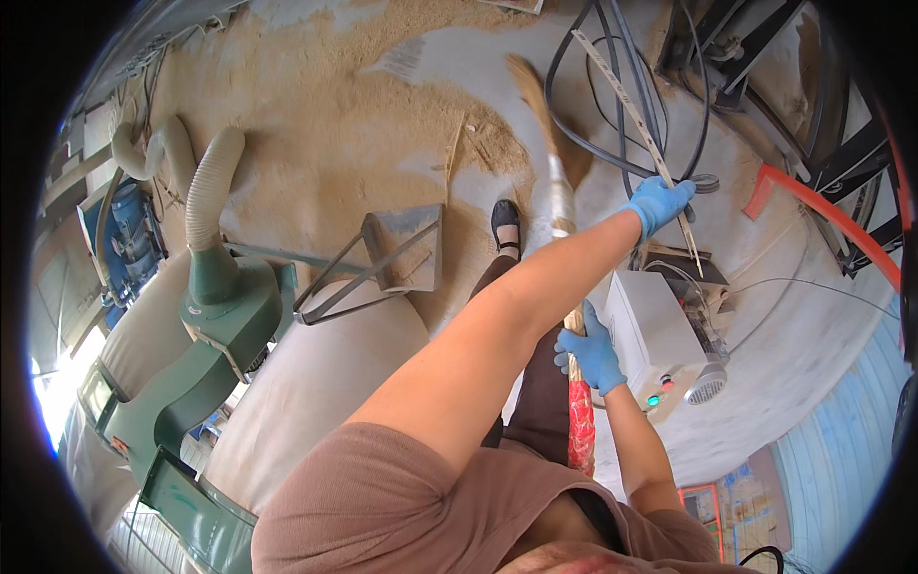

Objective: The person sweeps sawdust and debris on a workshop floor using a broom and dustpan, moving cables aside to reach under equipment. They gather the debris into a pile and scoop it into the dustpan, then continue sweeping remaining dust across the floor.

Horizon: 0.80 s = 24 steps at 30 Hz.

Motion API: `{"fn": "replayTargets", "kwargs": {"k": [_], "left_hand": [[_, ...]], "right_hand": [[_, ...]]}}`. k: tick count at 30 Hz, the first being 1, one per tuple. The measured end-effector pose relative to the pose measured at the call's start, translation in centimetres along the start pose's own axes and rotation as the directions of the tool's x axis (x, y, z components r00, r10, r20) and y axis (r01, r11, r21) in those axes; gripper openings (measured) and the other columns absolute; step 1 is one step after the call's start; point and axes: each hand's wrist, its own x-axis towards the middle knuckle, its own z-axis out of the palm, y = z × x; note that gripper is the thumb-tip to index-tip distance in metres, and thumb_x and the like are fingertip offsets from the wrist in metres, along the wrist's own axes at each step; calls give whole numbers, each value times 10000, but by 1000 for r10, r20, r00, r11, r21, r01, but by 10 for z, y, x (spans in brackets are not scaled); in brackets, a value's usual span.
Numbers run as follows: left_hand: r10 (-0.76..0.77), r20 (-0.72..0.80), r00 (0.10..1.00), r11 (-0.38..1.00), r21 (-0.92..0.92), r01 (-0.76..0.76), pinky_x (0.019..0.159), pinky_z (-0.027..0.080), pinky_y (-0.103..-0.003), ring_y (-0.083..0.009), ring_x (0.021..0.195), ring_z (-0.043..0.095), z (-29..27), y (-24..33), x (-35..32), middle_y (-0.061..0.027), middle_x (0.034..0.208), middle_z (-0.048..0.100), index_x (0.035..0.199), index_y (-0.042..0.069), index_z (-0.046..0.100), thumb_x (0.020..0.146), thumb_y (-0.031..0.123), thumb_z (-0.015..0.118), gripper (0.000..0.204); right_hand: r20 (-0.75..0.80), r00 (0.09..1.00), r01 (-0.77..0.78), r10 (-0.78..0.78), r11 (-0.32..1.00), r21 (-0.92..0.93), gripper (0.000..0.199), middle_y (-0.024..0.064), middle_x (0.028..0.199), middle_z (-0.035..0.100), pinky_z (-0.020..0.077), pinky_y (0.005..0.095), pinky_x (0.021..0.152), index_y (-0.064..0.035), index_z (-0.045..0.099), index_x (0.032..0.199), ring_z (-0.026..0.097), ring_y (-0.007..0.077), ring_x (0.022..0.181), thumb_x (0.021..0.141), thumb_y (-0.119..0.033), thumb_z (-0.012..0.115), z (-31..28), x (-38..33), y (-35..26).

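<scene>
At two o'clock the left hand grips a thin, whitish strip. The right hand, at four, clasps a red-wrapped broom, tan bristles toward twelve.

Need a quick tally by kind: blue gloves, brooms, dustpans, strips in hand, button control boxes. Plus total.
Blue gloves: 2
Broom, gripped by the right hand: 1
Metal dustpan: 1
Pale strip, in the left hand: 1
Control box with buttons: 1
Total: 6
</scene>
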Motion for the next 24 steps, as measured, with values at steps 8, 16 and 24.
{"fn": "replayTargets", "kwargs": {"k": [8,16,24], "left_hand": [[36,18,999,998,-56,-35,605,475,-290,-131,634,567,-14,-18,10,-77,776,742,845,24,730,924,401,596,408],[-20,-5,1000,982,-187,18,637,489,-306,-161,687,611,-20,-23,6,-118,821,741,936,4,675,921,364,654,361],[5,-11,1000,969,-245,-8,639,499,-303,-177,674,633,-35,-21,-7,-123,793,739,914,-5,689,951,351,595,369]], "right_hand": [[169,934,242,-314,907,344,373,54,1071,656,513,325,902,-27,497,1306,636,190,1031,982,-192,578,97,128,60],[371,917,-29,-149,900,434,354,142,806,645,545,367,500,-1,503,1159,684,245,652,871,-133,662,238,124,-45],[544,831,5,-118,979,205,510,133,791,629,545,349,545,-60,454,1349,640,211,621,870,-102,625,223,77,-101]]}}
